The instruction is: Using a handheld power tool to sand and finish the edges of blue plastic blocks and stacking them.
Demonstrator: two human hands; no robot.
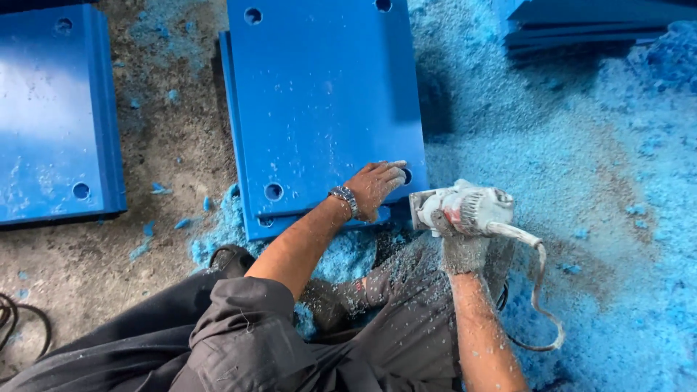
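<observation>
My left hand (pixel 375 187) rests flat on the near right corner of a stack of blue plastic panels (pixel 319 94) with round holes, fingers spread beside one hole; a watch sits on that wrist. My right hand (pixel 462 247), in a dusty grey glove, grips a white hand-held power tool (pixel 465 209) just off the panel's near right corner. The tool's cable (pixel 537 290) loops down to the right. My dark trousers and sleeve are speckled with blue shavings.
Another blue panel (pixel 54 109) with holes lies at the left on the grey concrete floor (pixel 174 145). More blue panels (pixel 588 25) are stacked at top right. A thick layer of blue shavings (pixel 581 160) covers the floor on the right. A black cable (pixel 18 319) coils at lower left.
</observation>
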